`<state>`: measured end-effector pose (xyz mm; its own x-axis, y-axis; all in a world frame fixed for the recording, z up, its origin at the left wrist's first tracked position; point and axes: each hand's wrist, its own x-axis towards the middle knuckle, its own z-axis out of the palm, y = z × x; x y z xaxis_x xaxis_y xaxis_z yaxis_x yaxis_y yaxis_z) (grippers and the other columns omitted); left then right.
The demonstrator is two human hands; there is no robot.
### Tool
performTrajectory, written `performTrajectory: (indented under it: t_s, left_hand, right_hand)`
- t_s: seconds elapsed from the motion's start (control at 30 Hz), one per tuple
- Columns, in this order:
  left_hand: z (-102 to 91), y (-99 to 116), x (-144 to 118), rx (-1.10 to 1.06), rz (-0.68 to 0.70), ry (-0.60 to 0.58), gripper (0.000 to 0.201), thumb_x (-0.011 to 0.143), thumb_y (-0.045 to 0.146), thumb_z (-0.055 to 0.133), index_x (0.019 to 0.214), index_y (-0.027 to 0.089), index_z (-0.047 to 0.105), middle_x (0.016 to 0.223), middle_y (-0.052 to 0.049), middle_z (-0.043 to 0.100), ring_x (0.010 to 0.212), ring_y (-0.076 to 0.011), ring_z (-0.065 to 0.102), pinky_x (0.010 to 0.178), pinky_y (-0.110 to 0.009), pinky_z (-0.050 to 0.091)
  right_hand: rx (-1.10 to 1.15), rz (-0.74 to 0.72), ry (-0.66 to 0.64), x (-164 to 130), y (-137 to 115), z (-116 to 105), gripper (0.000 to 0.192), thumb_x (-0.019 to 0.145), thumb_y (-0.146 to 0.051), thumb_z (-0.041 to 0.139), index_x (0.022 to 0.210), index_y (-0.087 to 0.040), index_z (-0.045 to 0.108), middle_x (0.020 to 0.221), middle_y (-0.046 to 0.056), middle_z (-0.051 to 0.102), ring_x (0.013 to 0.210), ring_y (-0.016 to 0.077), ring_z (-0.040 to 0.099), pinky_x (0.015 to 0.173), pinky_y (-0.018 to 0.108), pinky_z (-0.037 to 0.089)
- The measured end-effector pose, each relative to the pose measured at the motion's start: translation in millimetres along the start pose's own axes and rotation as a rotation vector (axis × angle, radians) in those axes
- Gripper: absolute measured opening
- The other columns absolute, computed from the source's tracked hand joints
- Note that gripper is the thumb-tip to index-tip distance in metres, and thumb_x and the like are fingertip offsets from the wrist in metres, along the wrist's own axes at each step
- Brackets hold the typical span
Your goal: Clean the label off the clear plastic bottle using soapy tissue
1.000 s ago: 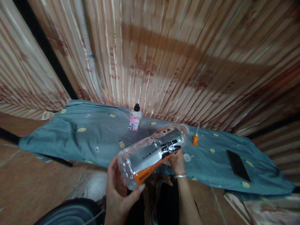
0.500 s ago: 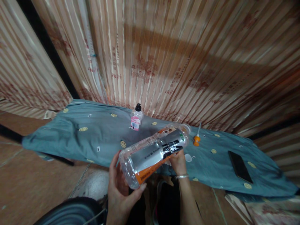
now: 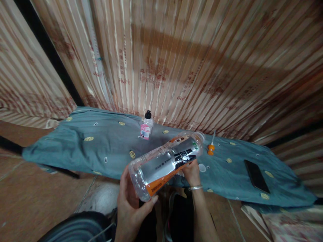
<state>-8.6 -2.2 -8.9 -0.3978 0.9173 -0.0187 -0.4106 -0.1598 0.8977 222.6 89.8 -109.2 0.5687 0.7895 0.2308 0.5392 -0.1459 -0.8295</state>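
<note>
A large clear plastic bottle point(image 3: 164, 163) with a silver, black and orange label lies tilted in both my hands, its open neck pointing up and away to the right. My left hand point(image 3: 131, 205) cups its base. My right hand point(image 3: 191, 173), with a bracelet at the wrist, grips it from below near the shoulder. On the cloth just right of my right hand sits a small white cap point(image 3: 202, 167).
A teal patterned cloth point(image 3: 101, 148) covers a low surface against striped curtains. On it stand a small bottle with a black cap and pink label point(image 3: 146, 126), an orange-capped nozzle point(image 3: 210, 148) and a dark phone point(image 3: 256, 175). Brown tiled floor lies at left.
The bottle and both hands have barely shifted; the view moved slightly. Both hands keep their grip.
</note>
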Motion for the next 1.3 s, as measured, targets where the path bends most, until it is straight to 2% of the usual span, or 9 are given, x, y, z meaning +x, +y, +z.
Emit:
performTrajectory:
  t_s: [0.27, 0.43, 0.73, 1.07, 1.3]
  left_hand:
    - [-3.3, -2, 2, -0.002, 0.000, -0.030, 0.093, 0.053, 0.033, 0.105, 0.137, 0.026, 0.067, 0.135, -0.009, 0.075, 0.127, -0.0325, 0.073, 0.100, -0.034, 0.062]
    - [-7.0, -6, 3, 0.045, 0.022, -0.043, 0.095, 0.054, 0.033, 0.105, 0.140, 0.026, 0.064, 0.143, -0.011, 0.070, 0.130, -0.0349, 0.071, 0.102, -0.037, 0.062]
    - [-5.3, -7, 2, 0.056, 0.028, -0.058, 0.093, 0.057, 0.035, 0.103, 0.141, 0.029, 0.064, 0.142, -0.010, 0.071, 0.131, -0.0353, 0.070, 0.103, -0.037, 0.061]
    - [-3.3, -5, 1, 0.021, -0.016, -0.071, 0.095, 0.058, 0.034, 0.104, 0.142, 0.028, 0.060, 0.132, -0.010, 0.076, 0.116, -0.0324, 0.078, 0.094, -0.036, 0.065]
    - [-4.5, -7, 1, 0.011, -0.036, -0.057, 0.097, 0.055, 0.031, 0.104, 0.142, 0.028, 0.060, 0.137, -0.011, 0.073, 0.120, -0.0338, 0.076, 0.095, -0.037, 0.065]
  right_hand:
    - [0.014, 0.087, -0.029, -1, -10, -1, 0.049, 0.061, -0.047, 0.076, 0.101, -0.026, 0.056, 0.102, 0.016, 0.080, 0.101, 0.0401, 0.078, 0.082, 0.044, 0.062]
    - [-0.031, 0.053, 0.001, -1, -7, 0, 0.043, 0.062, -0.045, 0.075, 0.095, -0.029, 0.052, 0.093, 0.014, 0.080, 0.094, 0.0384, 0.078, 0.077, 0.043, 0.061]
    - [-0.032, 0.010, -0.006, 2, -5, -1, 0.038, 0.060, -0.041, 0.078, 0.083, -0.031, 0.049, 0.081, 0.008, 0.077, 0.083, 0.0331, 0.077, 0.069, 0.037, 0.059]
    - [-0.016, 0.047, -0.042, 2, -12, -4, 0.041, 0.058, -0.041, 0.078, 0.082, -0.031, 0.046, 0.081, 0.008, 0.076, 0.084, 0.0340, 0.077, 0.071, 0.038, 0.059]
    - [0.009, 0.015, -0.010, 2, -8, -3, 0.041, 0.057, -0.043, 0.078, 0.079, -0.032, 0.044, 0.077, 0.005, 0.075, 0.079, 0.0320, 0.076, 0.071, 0.038, 0.059]
